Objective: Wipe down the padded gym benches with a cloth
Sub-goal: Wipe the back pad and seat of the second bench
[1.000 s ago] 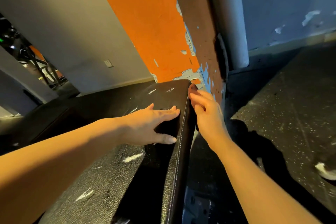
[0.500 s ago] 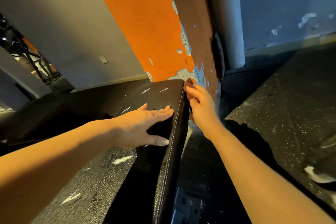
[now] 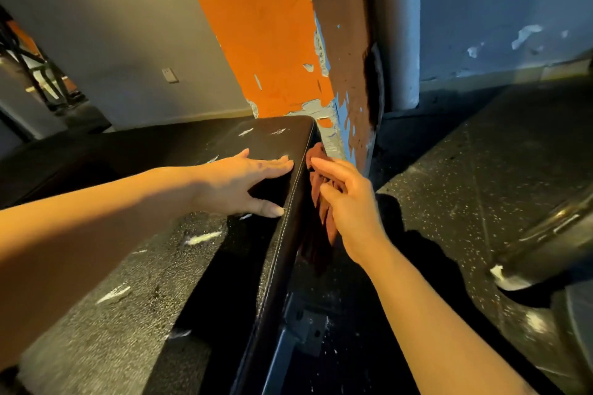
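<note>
A black padded bench (image 3: 179, 266) with a stitched seam along its right edge runs from the bottom left up to the middle. Its top is cracked and scuffed with pale marks. My left hand (image 3: 237, 186) lies flat on the top near the seam, fingers straight. My right hand (image 3: 346, 202) presses a dark red-brown cloth (image 3: 321, 199) against the bench's right side face, with fingers bent over the bunched cloth. Much of the cloth hangs below my hand in shadow.
An orange pillar (image 3: 263, 42) with peeling paint stands just beyond the bench's far end, beside a white pipe (image 3: 394, 26). Dark speckled rubber floor (image 3: 481, 170) lies to the right. A metal bar (image 3: 552, 234) juts in at right. The bench's steel frame (image 3: 305, 327) shows below.
My right hand has slid back along the bench's side toward me, and the red-brown cloth now shows under it. My left hand stays flat on top.
</note>
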`<move>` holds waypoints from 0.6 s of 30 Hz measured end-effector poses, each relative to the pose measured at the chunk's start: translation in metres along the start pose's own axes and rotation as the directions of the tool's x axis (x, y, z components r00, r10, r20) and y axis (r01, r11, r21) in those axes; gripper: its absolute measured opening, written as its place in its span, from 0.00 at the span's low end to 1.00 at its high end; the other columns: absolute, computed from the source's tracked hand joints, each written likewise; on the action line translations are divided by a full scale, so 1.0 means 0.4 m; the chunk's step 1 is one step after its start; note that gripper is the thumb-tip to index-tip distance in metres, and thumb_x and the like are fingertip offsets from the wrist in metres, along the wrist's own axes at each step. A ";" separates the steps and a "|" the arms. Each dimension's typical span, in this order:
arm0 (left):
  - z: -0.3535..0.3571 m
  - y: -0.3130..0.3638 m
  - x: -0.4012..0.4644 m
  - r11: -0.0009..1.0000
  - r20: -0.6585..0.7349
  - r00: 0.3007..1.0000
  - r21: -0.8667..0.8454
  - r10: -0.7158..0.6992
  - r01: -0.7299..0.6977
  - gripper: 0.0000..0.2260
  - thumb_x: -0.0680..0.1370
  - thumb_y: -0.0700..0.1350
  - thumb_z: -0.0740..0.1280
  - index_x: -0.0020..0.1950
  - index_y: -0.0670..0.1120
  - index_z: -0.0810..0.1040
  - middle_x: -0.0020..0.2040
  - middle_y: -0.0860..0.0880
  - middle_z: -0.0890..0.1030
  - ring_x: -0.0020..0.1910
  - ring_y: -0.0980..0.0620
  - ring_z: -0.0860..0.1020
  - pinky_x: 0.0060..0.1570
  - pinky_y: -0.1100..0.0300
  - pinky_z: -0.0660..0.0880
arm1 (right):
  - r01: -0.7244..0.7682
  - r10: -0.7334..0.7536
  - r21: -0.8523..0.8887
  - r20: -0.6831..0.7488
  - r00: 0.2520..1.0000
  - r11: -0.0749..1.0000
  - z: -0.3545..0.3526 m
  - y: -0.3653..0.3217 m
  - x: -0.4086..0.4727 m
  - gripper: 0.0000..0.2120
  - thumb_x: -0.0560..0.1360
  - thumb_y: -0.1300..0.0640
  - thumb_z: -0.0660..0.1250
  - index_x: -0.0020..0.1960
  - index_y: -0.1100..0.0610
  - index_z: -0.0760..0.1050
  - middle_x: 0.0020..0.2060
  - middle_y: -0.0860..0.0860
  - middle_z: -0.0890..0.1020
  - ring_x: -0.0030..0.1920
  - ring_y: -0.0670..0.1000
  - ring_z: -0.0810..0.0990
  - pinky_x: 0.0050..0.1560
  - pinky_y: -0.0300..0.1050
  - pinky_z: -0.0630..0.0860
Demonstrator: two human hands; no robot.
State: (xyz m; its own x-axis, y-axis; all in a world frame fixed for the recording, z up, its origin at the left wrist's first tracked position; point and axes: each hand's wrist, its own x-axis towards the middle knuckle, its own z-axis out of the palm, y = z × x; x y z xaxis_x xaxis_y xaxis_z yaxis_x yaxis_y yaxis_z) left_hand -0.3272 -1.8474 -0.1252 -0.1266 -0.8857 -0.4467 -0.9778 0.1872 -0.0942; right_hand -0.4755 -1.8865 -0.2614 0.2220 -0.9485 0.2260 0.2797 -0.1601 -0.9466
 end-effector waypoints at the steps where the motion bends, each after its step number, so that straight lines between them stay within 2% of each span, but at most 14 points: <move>1: 0.002 0.002 -0.002 1.000 -0.001 1.000 0.016 -0.006 0.006 0.36 0.78 0.57 0.62 0.79 0.53 0.44 0.74 0.62 0.42 0.73 0.62 0.40 0.66 0.65 0.32 | -0.031 0.031 0.013 -0.007 1.000 0.999 0.002 -0.006 0.003 0.23 0.77 0.74 0.58 0.62 0.53 0.78 0.62 0.49 0.76 0.62 0.44 0.76 0.63 0.40 0.73; 4: 0.018 0.013 -0.022 0.999 -0.083 0.997 0.033 -0.008 0.011 0.33 0.80 0.56 0.61 0.79 0.52 0.47 0.77 0.60 0.46 0.73 0.60 0.41 0.66 0.67 0.34 | -0.062 0.064 0.061 -0.041 0.997 0.996 0.017 -0.034 -0.037 0.23 0.74 0.77 0.57 0.53 0.53 0.81 0.57 0.55 0.78 0.51 0.51 0.80 0.43 0.36 0.76; 5: 0.033 0.015 -0.030 1.000 -0.153 0.988 0.020 -0.011 0.014 0.31 0.80 0.55 0.61 0.79 0.52 0.52 0.77 0.59 0.49 0.73 0.61 0.42 0.66 0.68 0.35 | -0.065 0.068 0.072 -0.037 0.997 0.995 0.016 -0.041 -0.063 0.24 0.72 0.78 0.57 0.49 0.54 0.82 0.55 0.55 0.79 0.49 0.50 0.81 0.41 0.35 0.75; 7: 0.070 0.024 -0.051 1.000 -0.356 0.935 -0.019 -0.003 -0.004 0.24 0.80 0.51 0.63 0.76 0.51 0.64 0.77 0.57 0.56 0.76 0.57 0.50 0.69 0.66 0.39 | -0.070 0.071 0.065 -0.004 0.997 0.995 0.011 -0.062 -0.110 0.24 0.68 0.78 0.57 0.44 0.55 0.83 0.51 0.54 0.82 0.48 0.47 0.81 0.45 0.33 0.75; 10: 0.125 0.048 -0.081 0.995 -0.527 0.848 -0.098 -0.046 -0.007 0.18 0.80 0.43 0.66 0.70 0.48 0.74 0.74 0.53 0.67 0.75 0.48 0.64 0.77 0.54 0.51 | -0.144 0.148 0.114 -0.030 0.989 0.983 0.013 -0.088 -0.115 0.22 0.71 0.79 0.53 0.49 0.61 0.80 0.49 0.56 0.81 0.44 0.45 0.81 0.41 0.30 0.75; 12: 0.142 0.072 -0.120 0.981 -0.565 0.818 -0.194 -0.110 -0.001 0.18 0.79 0.40 0.66 0.69 0.48 0.74 0.73 0.52 0.70 0.73 0.46 0.66 0.74 0.47 0.58 | -0.174 0.181 0.114 -0.059 0.982 0.978 0.034 -0.106 -0.137 0.21 0.73 0.80 0.52 0.53 0.65 0.78 0.47 0.56 0.80 0.43 0.47 0.80 0.37 0.29 0.74; 14: 0.161 0.083 -0.192 0.959 -0.570 0.802 -0.284 -0.179 0.012 0.19 0.80 0.41 0.64 0.71 0.49 0.73 0.73 0.52 0.70 0.72 0.47 0.68 0.71 0.46 0.62 | -0.183 0.184 0.037 -0.018 0.983 0.982 0.046 -0.128 -0.190 0.20 0.72 0.80 0.53 0.52 0.65 0.79 0.45 0.55 0.80 0.37 0.42 0.81 0.34 0.30 0.74; 16: 0.206 0.090 -0.283 0.953 -0.592 0.790 -0.300 -0.159 -0.033 0.19 0.79 0.45 0.66 0.70 0.51 0.73 0.72 0.54 0.71 0.71 0.48 0.69 0.72 0.47 0.63 | -0.182 0.185 -0.057 0.042 0.982 0.982 0.030 -0.159 -0.252 0.20 0.69 0.81 0.55 0.47 0.64 0.80 0.48 0.56 0.81 0.37 0.39 0.81 0.37 0.31 0.75; 18: 0.260 0.098 -0.375 0.945 -0.621 0.770 -0.318 -0.146 -0.078 0.19 0.77 0.47 0.68 0.68 0.54 0.75 0.70 0.56 0.72 0.71 0.48 0.70 0.72 0.47 0.63 | -0.129 0.149 -0.189 0.096 0.984 0.973 0.009 -0.190 -0.289 0.22 0.68 0.81 0.57 0.47 0.61 0.82 0.52 0.55 0.81 0.46 0.38 0.81 0.46 0.31 0.75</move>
State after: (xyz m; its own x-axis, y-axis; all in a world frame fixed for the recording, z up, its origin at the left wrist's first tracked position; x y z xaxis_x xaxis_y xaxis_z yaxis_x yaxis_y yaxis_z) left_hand -0.3293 -1.6632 -0.1544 -0.0589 -0.9733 0.2220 -0.9670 0.1108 0.2293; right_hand -0.5192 -1.7638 -0.2149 0.3498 -0.9311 0.1031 0.0671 -0.0849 -0.9941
